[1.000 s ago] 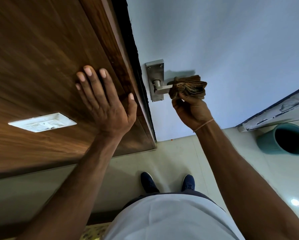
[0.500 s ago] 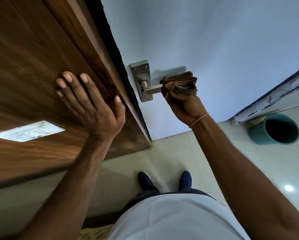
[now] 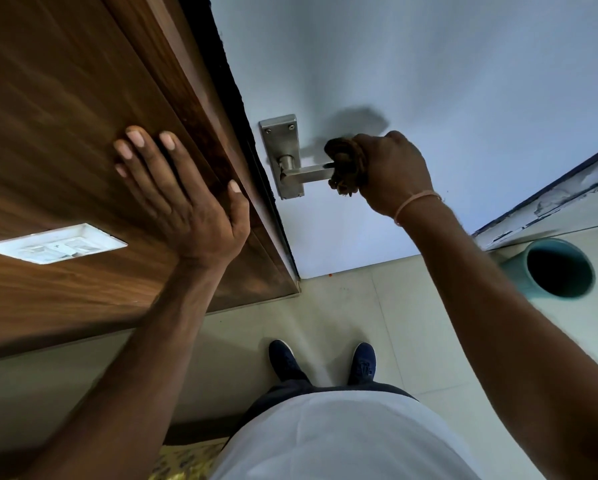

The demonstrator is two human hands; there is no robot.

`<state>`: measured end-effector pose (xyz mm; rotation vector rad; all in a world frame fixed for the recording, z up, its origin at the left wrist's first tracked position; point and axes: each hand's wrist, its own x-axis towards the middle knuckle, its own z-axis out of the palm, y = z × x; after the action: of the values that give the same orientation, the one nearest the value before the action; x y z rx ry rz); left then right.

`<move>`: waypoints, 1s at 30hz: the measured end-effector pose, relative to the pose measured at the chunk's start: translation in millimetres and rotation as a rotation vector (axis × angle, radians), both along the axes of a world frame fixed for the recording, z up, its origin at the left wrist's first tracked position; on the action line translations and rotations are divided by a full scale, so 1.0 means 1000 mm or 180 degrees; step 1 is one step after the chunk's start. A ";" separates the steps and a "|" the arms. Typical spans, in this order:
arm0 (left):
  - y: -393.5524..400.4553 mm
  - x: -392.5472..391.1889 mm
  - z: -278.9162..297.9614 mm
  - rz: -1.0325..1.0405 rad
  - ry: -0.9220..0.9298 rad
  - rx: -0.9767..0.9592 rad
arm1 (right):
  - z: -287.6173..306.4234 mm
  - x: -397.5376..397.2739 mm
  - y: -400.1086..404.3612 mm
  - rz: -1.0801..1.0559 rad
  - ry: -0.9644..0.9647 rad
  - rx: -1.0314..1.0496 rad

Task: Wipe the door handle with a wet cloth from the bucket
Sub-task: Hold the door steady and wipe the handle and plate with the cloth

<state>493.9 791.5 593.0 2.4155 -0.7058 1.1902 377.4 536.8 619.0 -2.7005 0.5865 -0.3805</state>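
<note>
The door handle [image 3: 308,174], a metal lever on a steel backplate [image 3: 282,154], sits on the pale blue door [image 3: 429,81] just beside the door's edge, lever pointing right. Its outer end is hidden inside a bunched brown cloth [image 3: 344,164]. The right hand [image 3: 391,174] is clenched around that cloth, knuckles up, w/ a thin pinkish band [image 3: 417,206] at the wrist. Cloth & hand throw a dark shadow on the door above them.

Left of the handle, past a dark gap, is a brown wood panel [image 3: 65,116]. The left hand [image 3: 183,199] lies flat on it, fingers spread, thumb near the panel's edge, gripping nothing. A white switch plate [image 3: 53,242] is set in the wood, lower left of that hand.

The teal bucket [image 3: 557,268] stands on the tile floor [image 3: 342,306] at far right, near the door's bottom corner, well apart from the handle; inside looks dark, contents can't be made out. Below: two dark blue shoes [image 3: 287,362] & a white shirt [image 3: 342,438].
</note>
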 end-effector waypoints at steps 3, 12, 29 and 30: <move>-0.003 -0.002 0.000 0.0024 0.0030 -0.0003 | 0.004 0.007 0.016 0.0054 0.0133 -0.0638; -0.005 -0.003 0.001 0.0041 0.0021 -0.0085 | -0.031 0.032 0.089 -0.0471 -0.0571 -0.1104; -0.006 -0.003 0.002 0.0083 -0.0066 -0.0063 | -0.029 0.017 0.077 0.0148 -0.0969 -0.0801; -0.005 -0.003 0.003 0.0080 -0.0076 -0.0060 | -0.028 0.013 0.069 0.0213 -0.0944 -0.0794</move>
<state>490.4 786.7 595.6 2.4052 -0.6701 1.2320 390.7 606.0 590.6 -2.8079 0.3838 -0.8689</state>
